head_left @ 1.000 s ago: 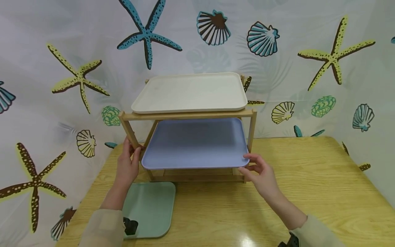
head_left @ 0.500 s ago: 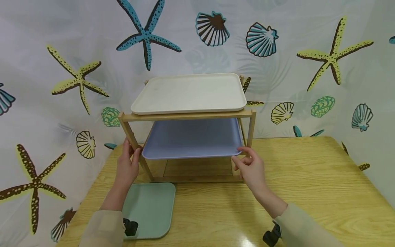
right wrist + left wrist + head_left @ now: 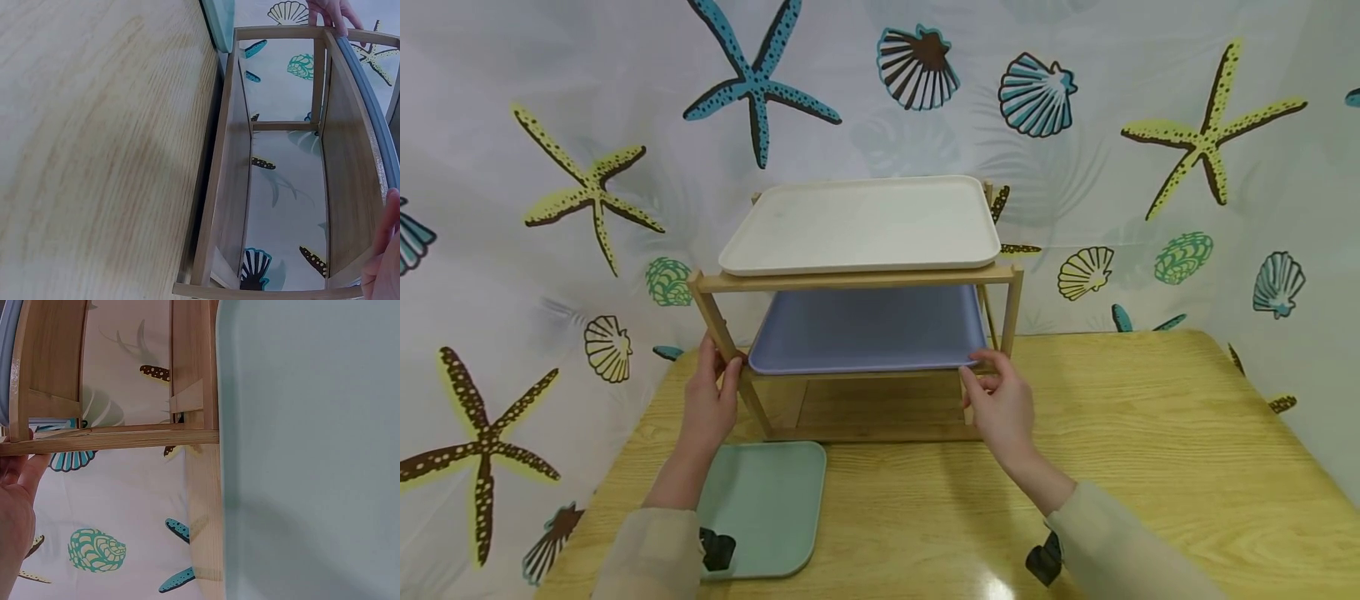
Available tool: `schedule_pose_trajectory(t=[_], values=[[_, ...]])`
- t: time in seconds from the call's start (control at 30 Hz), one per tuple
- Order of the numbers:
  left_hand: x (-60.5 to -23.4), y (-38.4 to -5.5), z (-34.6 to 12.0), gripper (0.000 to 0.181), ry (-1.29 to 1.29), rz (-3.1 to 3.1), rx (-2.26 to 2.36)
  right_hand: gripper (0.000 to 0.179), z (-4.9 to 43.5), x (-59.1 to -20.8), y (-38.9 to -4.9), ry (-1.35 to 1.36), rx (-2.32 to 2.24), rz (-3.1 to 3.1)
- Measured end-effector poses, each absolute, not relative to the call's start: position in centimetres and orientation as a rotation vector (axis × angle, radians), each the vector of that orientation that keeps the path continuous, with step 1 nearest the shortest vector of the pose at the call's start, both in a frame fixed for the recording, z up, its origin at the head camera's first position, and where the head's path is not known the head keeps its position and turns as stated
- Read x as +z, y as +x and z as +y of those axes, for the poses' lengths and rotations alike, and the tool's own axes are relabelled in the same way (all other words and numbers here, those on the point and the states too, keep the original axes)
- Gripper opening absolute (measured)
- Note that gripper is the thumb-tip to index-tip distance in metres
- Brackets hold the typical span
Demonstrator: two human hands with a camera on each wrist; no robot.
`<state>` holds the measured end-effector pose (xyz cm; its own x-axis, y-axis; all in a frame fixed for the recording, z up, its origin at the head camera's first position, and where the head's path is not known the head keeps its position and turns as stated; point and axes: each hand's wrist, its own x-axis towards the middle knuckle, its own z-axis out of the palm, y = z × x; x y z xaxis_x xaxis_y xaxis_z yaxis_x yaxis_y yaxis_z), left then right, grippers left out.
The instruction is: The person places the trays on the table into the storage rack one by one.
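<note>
A wooden rack [image 3: 850, 433] with tiers stands on the table. On its middle tier lies a blue-violet tray [image 3: 868, 333], its front edge close over the front rail. My right hand [image 3: 1003, 408] pinches the tray's front right corner between thumb and fingers; in the right wrist view the fingers [image 3: 384, 256] meet the end of the tray's edge [image 3: 374, 109]. My left hand [image 3: 709, 404] grips the rack's left front post, some fingers hidden behind it. The left wrist view has that hand [image 3: 15, 512] around the wood at the left edge.
A cream tray [image 3: 865, 225] covers the rack's top tier. On the table [image 3: 1150, 433], a mint-green tray [image 3: 767, 500] lies in front of the rack's left side, partly under my left forearm. Behind hangs a curtain [image 3: 1075, 183] printed with shells and starfish.
The blue-violet tray has slid back into the rack and its front edge has come down level near the rail. My right hand has followed it inward and left. The left hand stays put.
</note>
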<state>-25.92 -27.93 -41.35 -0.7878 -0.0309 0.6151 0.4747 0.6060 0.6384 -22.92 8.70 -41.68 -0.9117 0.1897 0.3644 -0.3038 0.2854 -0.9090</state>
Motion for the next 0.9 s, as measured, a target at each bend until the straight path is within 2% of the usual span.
schedule_pose_trajectory(t=[0.33, 0.63, 0.9], values=[[-41.3, -25.9, -28.0, 0.038, -0.363, -2.24, -1.14, 0.02, 8.3, -40.9, -23.2, 0.078, 1.537, -2.277], [-41.5, -26.1, -27.8, 0.044, -0.392, -2.23, -1.14, 0.019, 8.6, -41.2, -23.1, 0.096, 1.584, -2.248], [-41.5, -26.0, -28.0, 0.039, -0.368, -2.239, -1.158, 0.029, 9.3, -41.0, -22.5, 0.296, 1.769, -2.132]])
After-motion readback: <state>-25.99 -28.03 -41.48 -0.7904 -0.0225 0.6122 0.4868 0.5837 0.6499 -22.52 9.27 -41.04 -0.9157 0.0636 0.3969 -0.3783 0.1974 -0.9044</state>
